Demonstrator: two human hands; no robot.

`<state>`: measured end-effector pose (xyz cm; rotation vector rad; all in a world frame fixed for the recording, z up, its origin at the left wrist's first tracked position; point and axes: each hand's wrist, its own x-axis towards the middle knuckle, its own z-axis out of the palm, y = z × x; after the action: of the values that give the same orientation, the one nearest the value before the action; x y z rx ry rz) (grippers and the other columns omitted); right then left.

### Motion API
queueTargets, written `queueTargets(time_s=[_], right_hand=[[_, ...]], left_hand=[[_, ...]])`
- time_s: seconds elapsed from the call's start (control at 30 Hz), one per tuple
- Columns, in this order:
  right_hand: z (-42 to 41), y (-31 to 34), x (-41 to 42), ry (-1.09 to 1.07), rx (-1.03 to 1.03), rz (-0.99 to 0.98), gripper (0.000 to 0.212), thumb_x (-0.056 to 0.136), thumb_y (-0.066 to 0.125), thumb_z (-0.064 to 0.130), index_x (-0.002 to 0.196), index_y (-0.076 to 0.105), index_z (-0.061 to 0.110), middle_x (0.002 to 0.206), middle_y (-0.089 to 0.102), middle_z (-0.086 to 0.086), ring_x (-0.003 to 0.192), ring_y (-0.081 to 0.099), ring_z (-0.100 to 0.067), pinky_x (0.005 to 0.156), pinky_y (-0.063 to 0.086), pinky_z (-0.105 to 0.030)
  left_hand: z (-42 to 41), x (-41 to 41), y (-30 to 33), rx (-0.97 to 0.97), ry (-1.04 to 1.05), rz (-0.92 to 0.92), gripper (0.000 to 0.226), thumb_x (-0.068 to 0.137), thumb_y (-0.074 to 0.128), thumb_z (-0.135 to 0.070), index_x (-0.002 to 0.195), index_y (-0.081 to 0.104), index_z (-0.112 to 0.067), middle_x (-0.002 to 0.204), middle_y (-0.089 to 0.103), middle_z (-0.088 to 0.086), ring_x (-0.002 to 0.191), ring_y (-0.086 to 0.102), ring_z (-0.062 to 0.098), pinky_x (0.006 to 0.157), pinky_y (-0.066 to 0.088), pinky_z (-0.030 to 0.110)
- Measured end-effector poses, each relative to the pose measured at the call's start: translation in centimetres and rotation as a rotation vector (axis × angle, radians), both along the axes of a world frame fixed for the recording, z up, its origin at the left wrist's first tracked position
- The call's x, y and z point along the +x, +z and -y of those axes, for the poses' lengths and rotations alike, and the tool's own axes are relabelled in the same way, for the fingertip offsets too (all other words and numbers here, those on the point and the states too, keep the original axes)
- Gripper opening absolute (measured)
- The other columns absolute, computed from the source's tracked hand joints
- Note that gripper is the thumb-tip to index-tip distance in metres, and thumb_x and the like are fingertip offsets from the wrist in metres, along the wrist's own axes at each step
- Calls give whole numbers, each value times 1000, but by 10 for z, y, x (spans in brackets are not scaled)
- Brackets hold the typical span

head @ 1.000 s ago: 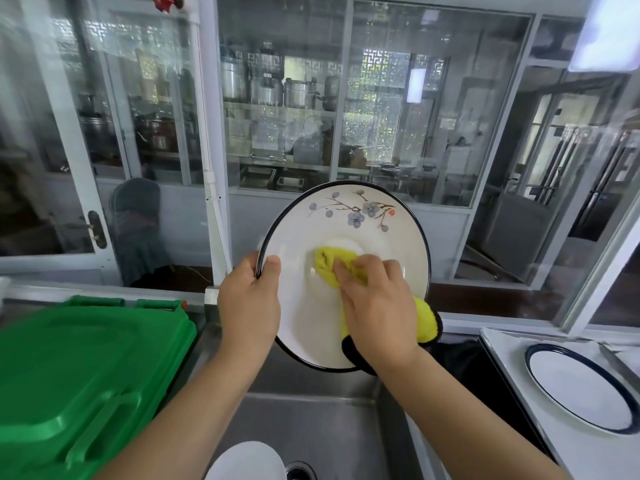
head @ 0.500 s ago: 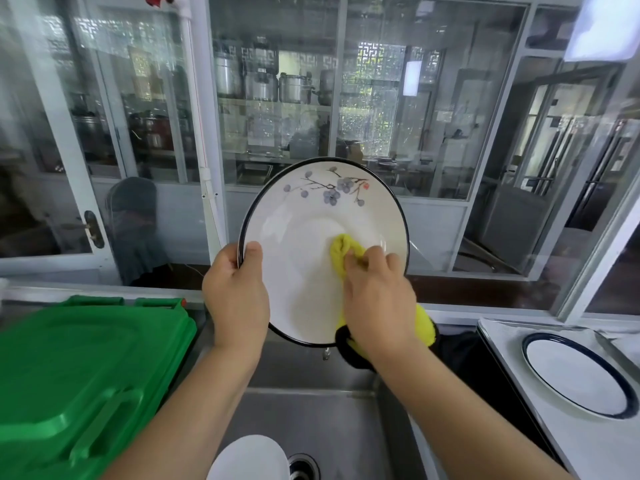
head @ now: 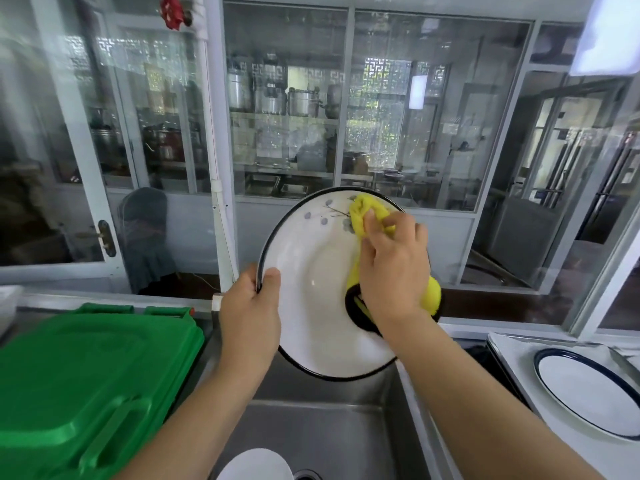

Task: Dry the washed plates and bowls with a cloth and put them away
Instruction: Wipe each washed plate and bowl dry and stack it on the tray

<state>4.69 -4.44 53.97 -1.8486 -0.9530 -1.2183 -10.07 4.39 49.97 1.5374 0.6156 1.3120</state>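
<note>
Green bin lid [head: 83, 382] at far left, shut, just beside the sink [head: 332, 441]. White dish [head: 256, 465] sits in the sink bottom, partly cut off by the frame edge; can't tell if bowl or plate.

Left hand [head: 251, 317] grips the left rim of the flowered plate [head: 311, 306], thumb hooked over the front of the black edge, other fingers hidden behind. Plate is held tilted up above the sink, face toward the camera.

Right hand [head: 391, 268] is clenched on the yellow cloth [head: 363, 216], pressing it against the plate's upper right, over the flower pattern near the rim. The cloth's black-edged tail hangs below the wrist.

Change: a second ago the cloth was rubbing the plate's centre, half a second ago slightly up and right of centre, now it is at the top rim. So the wipe is working outward, centre looks done. Judgement: front face nearly dry, remaining rim and back probably still to do before putting away.

Far right: blue-rimmed plate [head: 588, 393] lies flat on the white counter [head: 512, 355], well apart from the hands, likely already dried.
</note>
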Motion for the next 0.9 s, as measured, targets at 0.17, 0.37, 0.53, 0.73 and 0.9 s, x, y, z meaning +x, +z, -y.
queueTargets(time_s=[0.17, 0.37, 0.53, 0.73, 0.9], right_hand=[[-20, 11, -22, 245, 8, 202, 27, 77, 68, 0, 101, 74, 8, 97, 64, -15, 78, 53, -35, 62, 48, -35], [-19, -3, -35, 437, -77, 332, 15, 83, 63, 6, 89, 76, 7, 94, 69, -12, 71, 57, -32, 55, 47, -35], [-19, 7, -14, 250, 113, 263, 18, 82, 65, 1, 93, 76, 9, 92, 68, -15, 70, 55, -33, 60, 48, -37], [-18, 1, -8, 119, 312, 26, 34, 75, 69, -6, 101, 76, 15, 93, 64, -15, 75, 50, -33, 58, 45, -36], [-32, -2, -34, 369, 91, 86, 27, 79, 66, -3, 101, 75, 11, 99, 63, -14, 82, 49, -32, 67, 46, -38]], left_hand=[[8, 0, 7, 12, -58, -40, 13, 87, 51, -32, 82, 63, -36, 79, 67, -6, 71, 61, 13, 64, 50, 29], [6, -5, 10, 37, -73, -101, 12, 77, 48, -27, 75, 59, -22, 69, 62, 8, 61, 56, 21, 60, 47, 43], [9, -7, 3, 4, -63, -38, 13, 74, 50, -32, 80, 61, -29, 74, 66, -5, 72, 60, 20, 70, 50, 42], [13, -6, -5, -32, -70, 1, 12, 82, 53, -29, 80, 63, -35, 73, 68, -8, 69, 61, 14, 65, 51, 42], [9, -1, -3, 1, -41, -19, 13, 83, 49, -36, 76, 60, -33, 63, 60, -8, 58, 52, 9, 61, 44, 37]])
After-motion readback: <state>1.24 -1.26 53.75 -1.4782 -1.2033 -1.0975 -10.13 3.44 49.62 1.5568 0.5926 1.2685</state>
